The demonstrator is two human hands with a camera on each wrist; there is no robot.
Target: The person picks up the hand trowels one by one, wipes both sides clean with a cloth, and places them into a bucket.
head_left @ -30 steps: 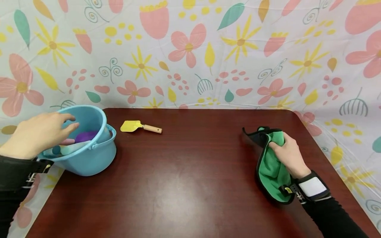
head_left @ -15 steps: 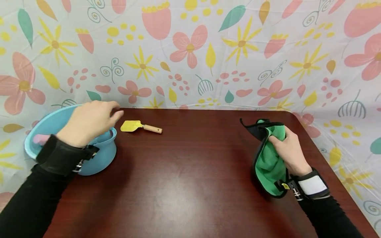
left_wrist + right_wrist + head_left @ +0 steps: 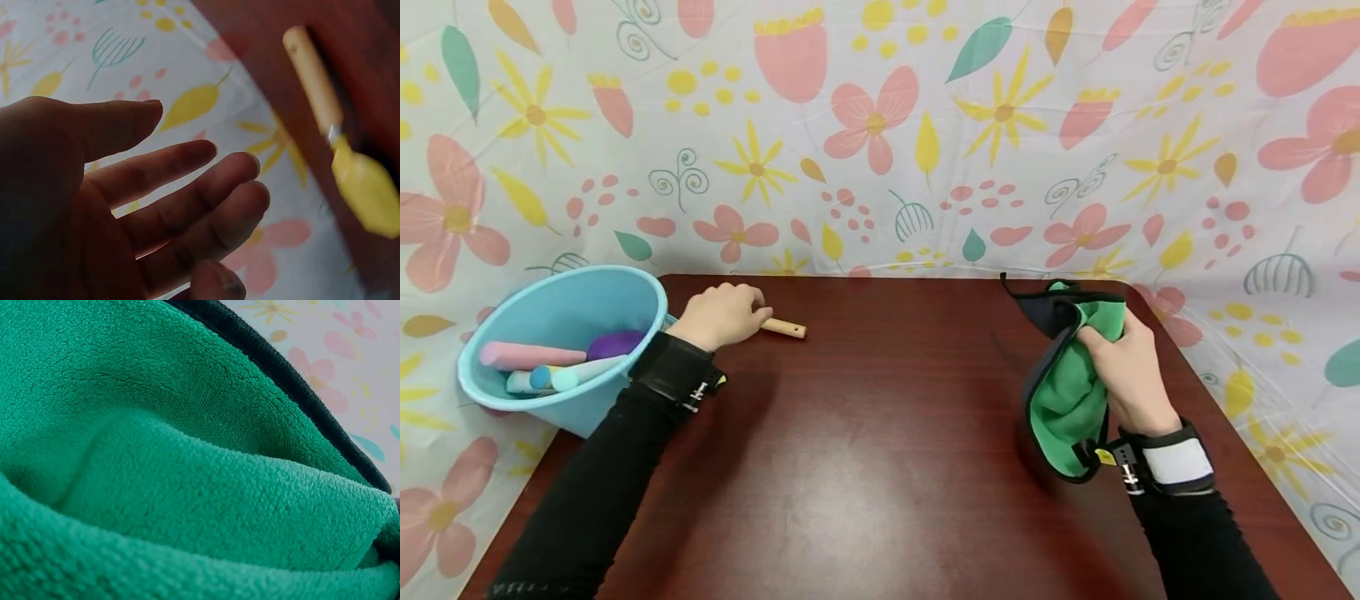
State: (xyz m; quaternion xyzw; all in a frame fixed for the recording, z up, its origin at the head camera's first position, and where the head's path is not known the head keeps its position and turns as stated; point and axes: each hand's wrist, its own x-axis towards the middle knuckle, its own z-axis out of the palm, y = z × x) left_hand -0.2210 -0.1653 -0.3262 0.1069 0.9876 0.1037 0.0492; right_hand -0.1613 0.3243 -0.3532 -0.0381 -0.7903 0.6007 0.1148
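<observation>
Yellow trowel [image 3: 778,327] lies under left hand [image 3: 718,315].

the cloth [image 3: 1063,392] in the right hand [image 3: 1131,375] is soft fleece, green and nappy with a fine pebbly pile, matt all over, edged in a black stitched binding; the table [image 3: 880,450] is dark red-brown wood with a polished, glossy top that throws a pale sheen; the toy shovel [image 3: 340,134] has a plain matt wooden handle and a smooth yellow plastic blade; the bucket [image 3: 561,308] is smooth light-blue plastic; the backdrop [image 3: 880,125] is a thin flowered sheet, faintly creased
</observation>
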